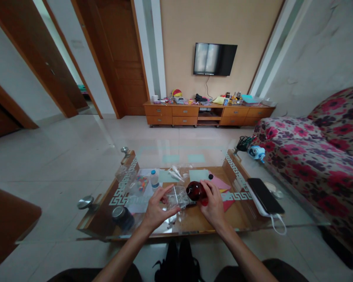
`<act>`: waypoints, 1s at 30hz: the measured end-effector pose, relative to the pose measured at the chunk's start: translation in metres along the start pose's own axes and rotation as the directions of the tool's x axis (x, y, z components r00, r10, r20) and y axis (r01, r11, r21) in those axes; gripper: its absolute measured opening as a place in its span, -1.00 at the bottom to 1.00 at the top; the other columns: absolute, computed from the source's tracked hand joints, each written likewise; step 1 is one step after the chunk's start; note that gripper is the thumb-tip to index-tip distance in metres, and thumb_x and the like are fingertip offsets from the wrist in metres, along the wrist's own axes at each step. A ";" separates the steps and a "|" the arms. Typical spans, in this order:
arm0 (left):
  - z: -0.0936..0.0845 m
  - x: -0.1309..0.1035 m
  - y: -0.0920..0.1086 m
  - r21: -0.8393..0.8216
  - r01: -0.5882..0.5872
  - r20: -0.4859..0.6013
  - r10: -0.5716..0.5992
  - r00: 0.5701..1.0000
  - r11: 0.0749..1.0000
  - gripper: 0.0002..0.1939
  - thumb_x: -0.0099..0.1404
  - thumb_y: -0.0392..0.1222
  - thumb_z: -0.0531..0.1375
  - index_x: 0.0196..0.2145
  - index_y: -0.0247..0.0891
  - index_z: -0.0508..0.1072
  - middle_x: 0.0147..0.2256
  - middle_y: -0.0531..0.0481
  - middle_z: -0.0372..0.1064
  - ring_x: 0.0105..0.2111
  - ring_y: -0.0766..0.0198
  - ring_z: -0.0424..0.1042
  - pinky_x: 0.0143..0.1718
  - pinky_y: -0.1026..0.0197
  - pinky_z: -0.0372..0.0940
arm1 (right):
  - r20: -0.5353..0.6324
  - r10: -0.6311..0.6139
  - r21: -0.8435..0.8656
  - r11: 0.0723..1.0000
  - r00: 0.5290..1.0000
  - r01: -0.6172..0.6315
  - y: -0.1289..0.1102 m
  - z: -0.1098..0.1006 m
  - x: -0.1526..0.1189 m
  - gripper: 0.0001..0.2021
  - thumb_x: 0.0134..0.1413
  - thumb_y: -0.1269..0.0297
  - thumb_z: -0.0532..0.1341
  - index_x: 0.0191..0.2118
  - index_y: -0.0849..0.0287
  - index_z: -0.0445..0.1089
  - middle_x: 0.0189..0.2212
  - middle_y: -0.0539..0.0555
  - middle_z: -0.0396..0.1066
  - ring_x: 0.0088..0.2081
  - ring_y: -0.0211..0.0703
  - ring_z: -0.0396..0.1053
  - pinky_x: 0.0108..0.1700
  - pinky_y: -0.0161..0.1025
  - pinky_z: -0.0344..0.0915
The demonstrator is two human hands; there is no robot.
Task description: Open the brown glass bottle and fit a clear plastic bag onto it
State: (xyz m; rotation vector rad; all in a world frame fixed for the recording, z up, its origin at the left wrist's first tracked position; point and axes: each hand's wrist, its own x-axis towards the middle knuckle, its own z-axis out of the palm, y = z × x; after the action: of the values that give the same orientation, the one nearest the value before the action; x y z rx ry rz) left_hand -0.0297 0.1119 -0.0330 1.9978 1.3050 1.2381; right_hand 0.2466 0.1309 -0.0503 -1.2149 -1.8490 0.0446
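My left hand (159, 207) is wrapped round a clear, see-through cup (176, 197) above the glass table. In my right hand (213, 203) is a dark brown bottle (195, 191), tilted so its uncapped mouth points left toward the cup. The bottle's mouth is close to the cup's right side; I cannot tell whether they touch. Behind the right hand lies a small black cap (211, 177). A small clear bottle with a blue cap (154, 179) stands beyond my left hand. Whether liquid is in the cup cannot be made out.
A dark jar (122, 218) stands at the table's left front. A black phone (265, 196) with a white cable lies at the right. Papers and several small items show on or through the glass table (176, 152). A flowered sofa (306, 152) flanks the right side.
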 end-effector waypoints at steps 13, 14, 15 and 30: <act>0.001 0.000 0.003 0.021 0.014 0.005 -0.014 1.000 1.000 -0.25 0.14 -0.04 0.51 0.26 -0.01 0.41 -0.07 -0.03 0.37 -0.25 0.21 0.42 -0.17 0.12 0.45 | 0.031 -0.003 -0.077 0.997 0.999 0.006 -0.002 -0.004 -0.001 -0.15 -0.08 0.58 0.23 0.39 -0.06 0.25 0.28 0.20 0.26 0.32 0.22 0.21 0.33 0.28 0.23; 0.001 0.000 0.003 0.015 0.015 0.007 -0.015 1.000 1.000 -0.25 0.14 -0.05 0.51 0.25 -0.01 0.41 -0.06 -0.04 0.37 -0.23 0.20 0.42 -0.17 0.12 0.45 | 0.027 -0.007 -0.079 0.997 1.000 0.009 -0.002 -0.004 0.000 -0.13 -0.11 0.59 0.21 0.39 -0.07 0.26 0.28 0.20 0.26 0.32 0.22 0.21 0.32 0.28 0.23; 0.002 0.000 0.002 0.008 0.015 0.009 -0.015 1.000 1.000 -0.26 0.14 -0.06 0.51 0.25 -0.01 0.42 -0.05 -0.04 0.37 -0.22 0.19 0.43 -0.18 0.12 0.46 | 0.023 -0.011 -0.081 0.997 1.000 0.013 -0.002 -0.004 0.000 -0.11 -0.14 0.61 0.20 0.39 -0.07 0.26 0.28 0.20 0.26 0.32 0.22 0.21 0.32 0.28 0.24; 0.002 0.001 0.001 0.017 0.063 0.046 -0.064 0.997 0.998 -0.28 0.11 -0.09 0.51 0.20 -0.04 0.42 0.01 -0.06 0.42 -0.17 0.15 0.48 -0.27 0.17 0.46 | 0.048 -0.005 -0.195 0.981 0.999 0.014 -0.007 -0.007 -0.001 -0.12 -0.15 0.60 0.19 0.37 -0.07 0.27 0.28 0.18 0.25 0.32 0.21 0.18 0.32 0.24 0.20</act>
State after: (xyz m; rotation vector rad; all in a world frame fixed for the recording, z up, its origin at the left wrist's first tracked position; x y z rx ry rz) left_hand -0.0277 0.1128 -0.0328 1.9684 1.3493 1.1488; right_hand 0.2461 0.1236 -0.0434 -1.3492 -1.9359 -0.1171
